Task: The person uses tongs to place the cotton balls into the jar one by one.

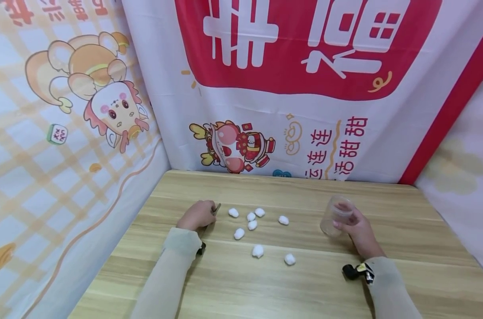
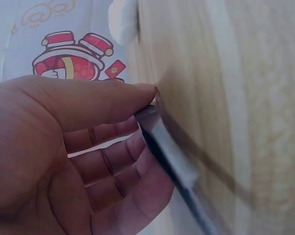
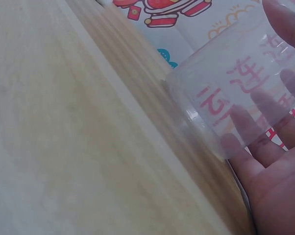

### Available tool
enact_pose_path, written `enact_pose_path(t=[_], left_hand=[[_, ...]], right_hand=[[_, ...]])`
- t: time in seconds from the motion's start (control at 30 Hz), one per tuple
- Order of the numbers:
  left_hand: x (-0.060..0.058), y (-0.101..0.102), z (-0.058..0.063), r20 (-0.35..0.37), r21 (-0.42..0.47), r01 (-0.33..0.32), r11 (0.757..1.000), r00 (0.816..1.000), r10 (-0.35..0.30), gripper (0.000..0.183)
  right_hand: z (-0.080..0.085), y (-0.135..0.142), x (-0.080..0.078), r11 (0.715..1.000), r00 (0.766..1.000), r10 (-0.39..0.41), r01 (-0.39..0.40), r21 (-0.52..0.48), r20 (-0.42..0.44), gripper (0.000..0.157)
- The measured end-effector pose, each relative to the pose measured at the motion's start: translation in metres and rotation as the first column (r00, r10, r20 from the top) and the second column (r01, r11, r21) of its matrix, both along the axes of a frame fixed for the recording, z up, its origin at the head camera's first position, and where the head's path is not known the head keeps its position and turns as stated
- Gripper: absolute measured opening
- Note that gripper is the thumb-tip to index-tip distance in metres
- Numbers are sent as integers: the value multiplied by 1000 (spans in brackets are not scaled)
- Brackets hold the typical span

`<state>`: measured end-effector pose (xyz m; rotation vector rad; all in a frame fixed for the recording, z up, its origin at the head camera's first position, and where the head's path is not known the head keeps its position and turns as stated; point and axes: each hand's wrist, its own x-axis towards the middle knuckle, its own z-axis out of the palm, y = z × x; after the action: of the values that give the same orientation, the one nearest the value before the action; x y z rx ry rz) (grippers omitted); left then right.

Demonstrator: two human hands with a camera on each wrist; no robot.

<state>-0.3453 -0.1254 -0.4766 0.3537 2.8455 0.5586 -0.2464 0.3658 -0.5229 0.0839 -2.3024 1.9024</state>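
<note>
On the left of the table, my left hand (image 1: 200, 215) pinches a pair of slim metal tweezers (image 2: 169, 154) between thumb and fingers, low over the wood. Several white cotton balls (image 1: 258, 251) lie scattered between the two hands, a few of them bunched together. One white ball (image 2: 123, 20) shows blurred past the left thumb in the left wrist view. My right hand (image 1: 360, 232) grips a clear plastic cup (image 1: 330, 221) from its right side, fingers wrapped around the wall. The cup's base edge (image 3: 194, 117) is right at the tabletop.
The wood-grain table (image 1: 233, 288) meets a printed cloth (image 1: 177, 128) hanging at its back edge. A second patterned cloth (image 1: 82, 186) rises along the left side. Small black wrist devices (image 1: 350, 271) sit at the sleeve cuffs.
</note>
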Motion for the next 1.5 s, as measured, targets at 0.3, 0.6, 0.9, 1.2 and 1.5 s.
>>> enact_pose_path(t=[0.3,0.6,0.9,1.2,1.5], left_hand=[[-4,-7,0,62,79,4,997,998,-9,22],[-1,-10,4,-5,154,18,988,1000,-17,28],[-6,-11,12,-57,283,2,959,998,14,24],[-9,-9,13,-66,526,-10,850,996,53,38],[-14,-6,10,-41,725,-44,687,994,106,42]], right_hand=[[-3,-2,0,1000,1000,-25,25,-8,13,69],[-2,-2,-2,998,998,-45,43,46,53,77],[0,-2,-3,999,999,-42,42,24,16,80],[-1,-2,-4,999,998,-28,29,-16,48,80],[1,-2,-1,999,998,-25,23,22,53,77]])
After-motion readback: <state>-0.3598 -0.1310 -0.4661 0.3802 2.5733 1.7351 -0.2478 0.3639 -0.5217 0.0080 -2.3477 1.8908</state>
